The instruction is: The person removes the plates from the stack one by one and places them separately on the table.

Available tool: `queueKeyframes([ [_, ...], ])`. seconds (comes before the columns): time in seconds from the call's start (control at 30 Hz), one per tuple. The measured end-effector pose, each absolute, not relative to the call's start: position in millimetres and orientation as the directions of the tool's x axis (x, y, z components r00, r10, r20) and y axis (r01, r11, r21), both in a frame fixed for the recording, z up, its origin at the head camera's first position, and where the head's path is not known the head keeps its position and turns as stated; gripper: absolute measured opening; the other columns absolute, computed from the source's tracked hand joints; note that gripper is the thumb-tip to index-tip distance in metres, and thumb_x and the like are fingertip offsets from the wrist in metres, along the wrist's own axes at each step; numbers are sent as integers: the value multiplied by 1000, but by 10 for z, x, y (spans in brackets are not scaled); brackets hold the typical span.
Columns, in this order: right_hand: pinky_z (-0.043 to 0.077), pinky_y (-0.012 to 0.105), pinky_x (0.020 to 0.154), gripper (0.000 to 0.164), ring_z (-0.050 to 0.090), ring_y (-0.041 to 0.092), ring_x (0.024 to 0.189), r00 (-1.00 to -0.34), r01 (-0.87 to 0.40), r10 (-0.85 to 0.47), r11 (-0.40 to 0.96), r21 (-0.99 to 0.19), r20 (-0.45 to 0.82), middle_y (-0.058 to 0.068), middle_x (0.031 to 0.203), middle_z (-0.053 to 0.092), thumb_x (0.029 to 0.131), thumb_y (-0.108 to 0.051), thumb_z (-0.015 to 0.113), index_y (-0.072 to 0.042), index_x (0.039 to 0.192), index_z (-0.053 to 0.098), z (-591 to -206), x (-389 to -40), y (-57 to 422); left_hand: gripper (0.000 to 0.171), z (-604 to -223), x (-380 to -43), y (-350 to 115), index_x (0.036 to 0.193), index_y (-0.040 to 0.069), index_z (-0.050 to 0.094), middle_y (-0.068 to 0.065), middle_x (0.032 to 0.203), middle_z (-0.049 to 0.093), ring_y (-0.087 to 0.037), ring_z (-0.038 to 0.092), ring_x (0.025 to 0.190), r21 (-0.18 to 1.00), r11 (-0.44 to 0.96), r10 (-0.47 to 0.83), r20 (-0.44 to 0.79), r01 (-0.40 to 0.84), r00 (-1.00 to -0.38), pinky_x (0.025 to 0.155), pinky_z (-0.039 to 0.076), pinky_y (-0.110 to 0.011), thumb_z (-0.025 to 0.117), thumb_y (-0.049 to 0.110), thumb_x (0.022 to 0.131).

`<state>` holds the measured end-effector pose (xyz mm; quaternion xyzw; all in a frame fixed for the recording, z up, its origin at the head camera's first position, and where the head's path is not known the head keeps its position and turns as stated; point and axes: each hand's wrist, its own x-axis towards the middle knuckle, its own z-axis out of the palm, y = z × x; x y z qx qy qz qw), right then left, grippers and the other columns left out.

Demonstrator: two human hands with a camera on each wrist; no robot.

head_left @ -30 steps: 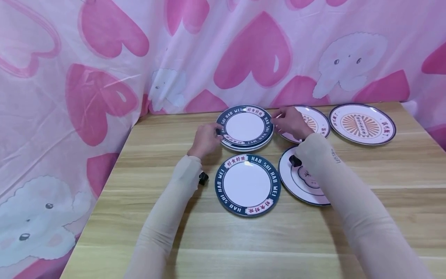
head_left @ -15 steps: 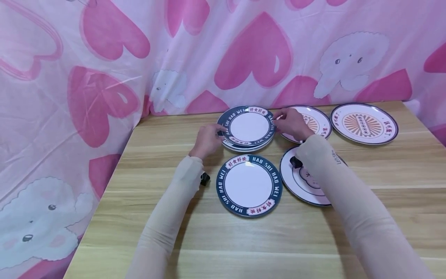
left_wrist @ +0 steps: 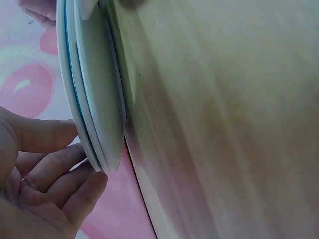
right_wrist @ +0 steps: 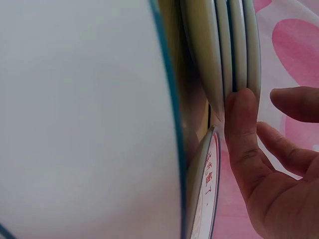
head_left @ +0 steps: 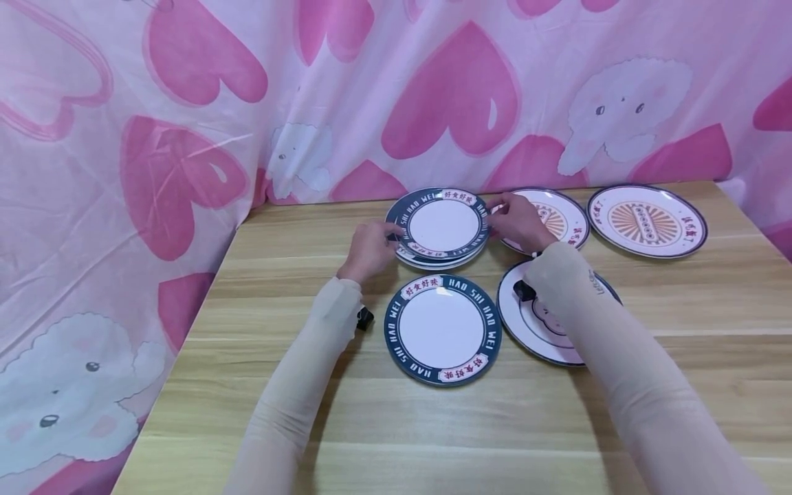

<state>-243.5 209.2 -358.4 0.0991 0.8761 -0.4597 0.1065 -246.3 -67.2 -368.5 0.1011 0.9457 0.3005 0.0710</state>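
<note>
A stack of several plates stands at the back middle of the table in the head view. Its top plate has a white centre and a dark blue lettered rim, and sits slightly off to the right of the plates below. My left hand pinches the left rim, thumb on the top plate and fingertips against the stacked edges. At the right rim, my right hand touches the stacked edges with one finger, while its thumb stays apart from the rim.
A matching blue-rimmed plate lies in front of the stack. To its right, a white plate is partly under the right sleeve. Two sunburst plates lie at the back right. A pink heart-patterned curtain hangs behind the table.
Between one second and half a second ago, the top plate shifted slightly right on the stack, and both hands moved along with it. Since then hardly anything has moved.
</note>
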Motion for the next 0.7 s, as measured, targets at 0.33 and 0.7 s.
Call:
queueKeyframes([
  [0.33,53,36,92,44,60,30,102,-970,228,77,600,-767,-229,19,124,53,101,-15,55,-7,143,46,-3613,-2406,2093,45,-3690,-2450,-669,130,19,69,-7,142,62,-20,56,78,584,799,251,-108,143,-962,60,46,-24,58,-4,93],
  [0.7,54,38,96,50,56,31,106,-968,236,74,599,-765,-240,21,130,50,100,-11,56,-8,149,44,-3615,-2396,2065,43,-3707,-2455,-688,129,20,69,-6,144,60,-21,58,96,591,790,273,-106,160,-956,60,45,-24,58,-4,94],
])
